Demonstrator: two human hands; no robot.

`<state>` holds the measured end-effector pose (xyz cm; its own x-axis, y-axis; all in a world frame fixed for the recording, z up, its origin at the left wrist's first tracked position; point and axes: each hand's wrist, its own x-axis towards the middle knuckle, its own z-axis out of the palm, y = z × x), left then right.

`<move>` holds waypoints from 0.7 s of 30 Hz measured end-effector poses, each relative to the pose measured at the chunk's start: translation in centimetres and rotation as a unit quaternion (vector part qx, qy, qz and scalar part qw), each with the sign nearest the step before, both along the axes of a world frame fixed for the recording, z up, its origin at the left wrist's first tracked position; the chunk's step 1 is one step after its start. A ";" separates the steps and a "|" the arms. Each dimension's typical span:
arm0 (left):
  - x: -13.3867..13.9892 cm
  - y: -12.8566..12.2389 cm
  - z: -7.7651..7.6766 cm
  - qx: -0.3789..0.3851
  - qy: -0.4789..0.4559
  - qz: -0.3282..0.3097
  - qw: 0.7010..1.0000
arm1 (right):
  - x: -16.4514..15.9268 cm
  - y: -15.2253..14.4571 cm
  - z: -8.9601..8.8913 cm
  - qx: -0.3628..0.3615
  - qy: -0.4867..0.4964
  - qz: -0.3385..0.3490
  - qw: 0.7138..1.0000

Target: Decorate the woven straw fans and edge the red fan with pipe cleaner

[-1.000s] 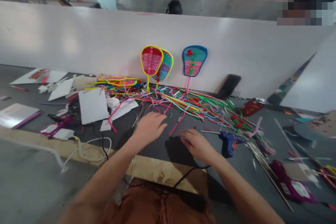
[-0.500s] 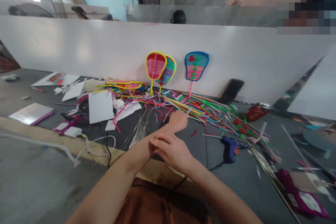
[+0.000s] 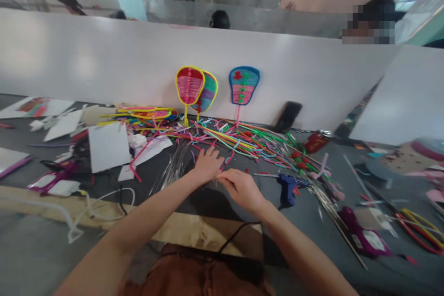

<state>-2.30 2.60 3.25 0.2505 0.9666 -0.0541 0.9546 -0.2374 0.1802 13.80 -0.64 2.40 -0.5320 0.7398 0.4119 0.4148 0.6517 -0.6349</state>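
My left hand [image 3: 209, 164] is stretched palm down over the dark table, its fingers apart and nothing seen in them. Just beyond its fingertips lies a heap of coloured pipe cleaners [image 3: 239, 142]. My right hand [image 3: 243, 190] is closed in a pinch against the thumb side of the left hand; whatever its fingertips hold is too small to make out. A blue glue gun [image 3: 288, 189] lies to the right of it. Left of my left hand is a bundle of thin silvery wires [image 3: 175, 166].
Against the white divider [image 3: 294, 64] lean a yellow-rimmed fan [image 3: 190, 85], another behind it, a blue-rimmed fan [image 3: 244, 85] and a phone [image 3: 288, 116]. A red can [image 3: 317, 141], red-handled pliers [image 3: 416, 231], a white card [image 3: 109, 147] and cables lie around. People sit beyond the divider.
My right hand has moved from the left forearm to beside the left hand, closing into a pinch. The left hand's fingers have spread. The view has swung right.
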 end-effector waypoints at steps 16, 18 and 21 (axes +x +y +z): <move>-8.3 -2.3 -3.1 -0.088 0.126 0.004 0.988 | 13.2 8.2 -3.2 -0.002 -0.161 -0.279 0.947; -9.0 -2.4 -3.4 -0.088 0.123 -0.003 0.989 | 12.2 9.5 -2.9 0.007 -0.173 -0.272 0.947; -9.8 -2.4 -3.5 -0.090 0.127 -0.011 0.988 | 8.9 11.6 -2.6 0.005 -0.195 -0.236 0.952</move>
<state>-12.12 0.21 -0.23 0.2269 0.9301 -0.2889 0.9695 -0.2440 -0.0238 22.69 10.93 -0.17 -0.2547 0.9318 0.2586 0.8660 0.3388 -0.3677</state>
